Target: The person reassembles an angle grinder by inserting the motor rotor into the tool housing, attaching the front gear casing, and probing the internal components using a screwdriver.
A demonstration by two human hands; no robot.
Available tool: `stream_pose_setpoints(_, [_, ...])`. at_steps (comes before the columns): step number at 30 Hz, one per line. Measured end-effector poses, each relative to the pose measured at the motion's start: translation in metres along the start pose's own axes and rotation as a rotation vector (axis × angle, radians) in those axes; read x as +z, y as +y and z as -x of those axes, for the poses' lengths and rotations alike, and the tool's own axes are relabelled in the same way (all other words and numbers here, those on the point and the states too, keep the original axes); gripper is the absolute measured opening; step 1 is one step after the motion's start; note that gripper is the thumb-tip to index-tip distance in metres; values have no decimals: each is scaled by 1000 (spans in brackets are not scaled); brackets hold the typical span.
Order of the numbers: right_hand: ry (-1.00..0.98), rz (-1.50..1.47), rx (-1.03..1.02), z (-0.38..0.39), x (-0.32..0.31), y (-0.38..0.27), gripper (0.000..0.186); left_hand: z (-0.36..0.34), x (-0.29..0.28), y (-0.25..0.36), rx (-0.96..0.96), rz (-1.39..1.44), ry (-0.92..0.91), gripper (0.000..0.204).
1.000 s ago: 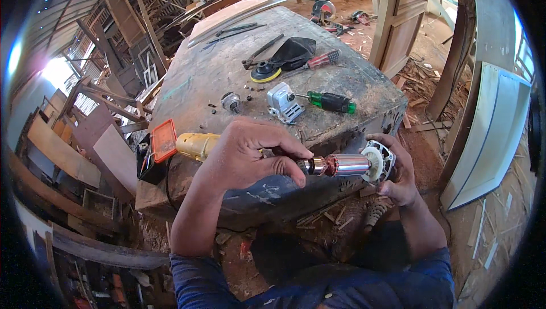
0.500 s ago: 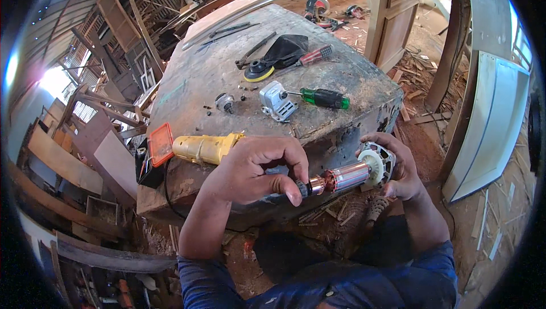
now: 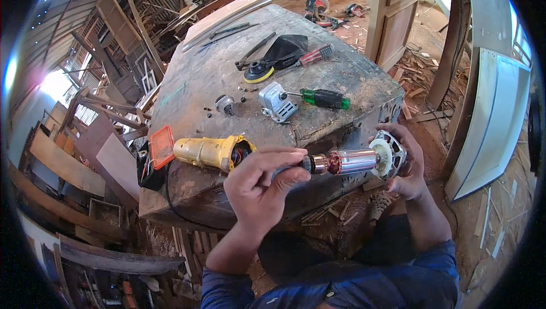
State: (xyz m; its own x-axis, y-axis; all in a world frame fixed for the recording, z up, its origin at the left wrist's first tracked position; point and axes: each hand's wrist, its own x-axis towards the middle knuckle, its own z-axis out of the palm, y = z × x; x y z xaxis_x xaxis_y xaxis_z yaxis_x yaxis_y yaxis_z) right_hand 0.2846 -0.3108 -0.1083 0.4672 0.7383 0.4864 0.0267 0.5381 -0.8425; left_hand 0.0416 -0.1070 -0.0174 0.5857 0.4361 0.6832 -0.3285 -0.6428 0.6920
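A motor armature (image 3: 354,161) with copper windings and a white fan lies level between my hands, in front of the bench's near edge. Thumb and fingers of my left hand (image 3: 259,186) pinch the dark bearing end beside the copper commutator. My right hand (image 3: 410,164) is wrapped round the silver end plate (image 3: 396,148) behind the fan. On the bench to the left rests a yellow tool housing (image 3: 205,151), its open end facing my left hand. Beyond the armature stand a silver gear housing (image 3: 277,103), a green-and-black screwdriver (image 3: 325,99) and a small round metal part (image 3: 224,104).
Farther back on the worn bench (image 3: 187,93) are a yellow-edged backing pad (image 3: 259,71), a black pouch (image 3: 287,50) and a red-handled tool (image 3: 315,54). A box with an orange lid (image 3: 161,146) sits at the left corner. Wood scraps litter the floor at right.
My left hand has shifted right and turned, now pinching the armature's bearing end more closely. The armature has come slightly right and up, leaving the yellow housing's open end in sight.
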Motion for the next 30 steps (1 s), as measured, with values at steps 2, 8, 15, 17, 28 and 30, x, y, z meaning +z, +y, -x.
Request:
stream_pose_setpoints(2, [-2,47,-44,0,0,-3,130,1,5,6,84,-22,15,29])
stream_pose_setpoints(8, [-15,123,-9,2,6,-1,124,3,-3,16,130,-129,-18,38])
stream_pose_setpoints(15, [-58,-332,324,5,31,24,94,-27,-42,44,221,-417,-136,47])
stream_pose_setpoints(17, [-12,-304,281,5,37,22,85,-36,-70,25,254,-462,-128,50])
stream_pose_setpoints(28, [-57,288,-79,-22,84,11,91,-44,-161,-37,-79,-599,-500,111])
stream_pose_setpoints(30, [-62,359,-109,-25,91,15,92,-43,-160,-37,-46,-612,-494,116])
